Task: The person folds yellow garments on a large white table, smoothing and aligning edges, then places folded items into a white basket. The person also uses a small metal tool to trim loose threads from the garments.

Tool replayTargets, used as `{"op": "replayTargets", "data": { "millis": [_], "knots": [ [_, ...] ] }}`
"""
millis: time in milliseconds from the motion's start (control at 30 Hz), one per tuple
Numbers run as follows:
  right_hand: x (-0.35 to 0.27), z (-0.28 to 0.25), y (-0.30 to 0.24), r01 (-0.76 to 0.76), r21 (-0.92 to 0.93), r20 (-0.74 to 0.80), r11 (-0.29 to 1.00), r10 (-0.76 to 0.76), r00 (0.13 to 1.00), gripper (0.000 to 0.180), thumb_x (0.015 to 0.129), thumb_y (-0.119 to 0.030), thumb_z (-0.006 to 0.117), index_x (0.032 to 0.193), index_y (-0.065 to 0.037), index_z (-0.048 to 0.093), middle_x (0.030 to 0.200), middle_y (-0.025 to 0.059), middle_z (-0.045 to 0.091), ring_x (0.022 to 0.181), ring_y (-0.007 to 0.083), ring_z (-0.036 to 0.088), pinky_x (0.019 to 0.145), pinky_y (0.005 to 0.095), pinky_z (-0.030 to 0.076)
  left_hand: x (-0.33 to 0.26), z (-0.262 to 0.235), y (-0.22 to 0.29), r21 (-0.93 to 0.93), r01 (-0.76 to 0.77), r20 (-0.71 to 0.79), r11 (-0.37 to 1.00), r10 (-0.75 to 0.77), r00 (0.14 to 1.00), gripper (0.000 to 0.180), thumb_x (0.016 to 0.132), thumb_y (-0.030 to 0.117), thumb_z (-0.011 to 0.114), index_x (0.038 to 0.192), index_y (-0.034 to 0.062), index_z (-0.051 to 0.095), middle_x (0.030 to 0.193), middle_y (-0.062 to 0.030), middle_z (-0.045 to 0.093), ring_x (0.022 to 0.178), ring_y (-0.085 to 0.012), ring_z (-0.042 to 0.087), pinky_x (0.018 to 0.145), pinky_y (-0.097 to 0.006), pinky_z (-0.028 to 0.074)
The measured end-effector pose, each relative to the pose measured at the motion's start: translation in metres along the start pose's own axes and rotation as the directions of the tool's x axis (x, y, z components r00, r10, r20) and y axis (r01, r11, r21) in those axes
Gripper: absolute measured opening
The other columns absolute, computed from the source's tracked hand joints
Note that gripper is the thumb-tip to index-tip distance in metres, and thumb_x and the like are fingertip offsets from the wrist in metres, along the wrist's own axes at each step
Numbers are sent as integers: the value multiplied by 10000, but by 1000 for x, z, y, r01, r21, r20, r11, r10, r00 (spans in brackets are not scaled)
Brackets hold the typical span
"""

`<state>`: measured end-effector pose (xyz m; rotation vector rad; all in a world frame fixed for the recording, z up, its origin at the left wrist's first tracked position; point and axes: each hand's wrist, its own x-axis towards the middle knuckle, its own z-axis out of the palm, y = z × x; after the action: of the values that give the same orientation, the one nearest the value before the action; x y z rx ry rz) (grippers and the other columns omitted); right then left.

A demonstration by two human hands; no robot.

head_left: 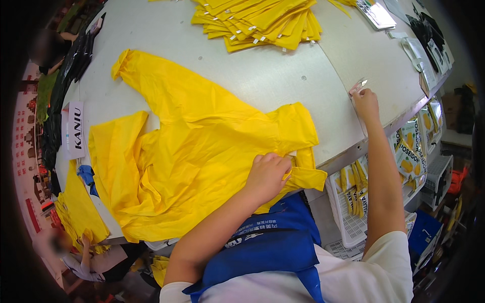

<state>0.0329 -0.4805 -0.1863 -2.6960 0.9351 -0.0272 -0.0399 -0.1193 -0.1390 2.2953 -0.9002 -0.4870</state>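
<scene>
A yellow garment, perhaps a raincoat, lies spread and wrinkled over the table before me, one sleeve stretched toward the far left. My left hand is closed on its fabric near the right end, by a short band of cloth that hangs toward the table's front edge. Out to the right, my right hand pinches a small pair of thread snips with pale pink handles. The snips are at the tabletop, blades pointing away from me and apart from the garment. Part of the left fingers is hidden in the cloth.
A stack of folded yellow garments with white tags sits at the far edge. White baskets of packaged goods stand below the right edge. Black folded items and a white box line the left. Two other people work at left.
</scene>
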Motion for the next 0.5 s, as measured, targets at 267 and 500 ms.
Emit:
{"op": "replayTargets", "data": {
  "millis": [267,500],
  "knots": [
    [34,22,19,-16,21,-79,1000,18,997,349,831,-252,611,1033,31,584,933,222,642,895,397,625,770,438,495,-21,-14,11,-55,-160,-203,986,146,968,171,726,117,724,807,133,574,812,-6,616,835,-211,595,786,-369,377],
    [-79,-38,-27,-49,737,239,674,-192,952,232,832,25,452,1003,-16,603,785,31,554,723,92,534,659,238,448,-34,-19,8,-66,-234,-344,970,198,918,186,702,90,747,772,132,581,876,11,662,829,-192,607,795,-353,380]
  ]
}}
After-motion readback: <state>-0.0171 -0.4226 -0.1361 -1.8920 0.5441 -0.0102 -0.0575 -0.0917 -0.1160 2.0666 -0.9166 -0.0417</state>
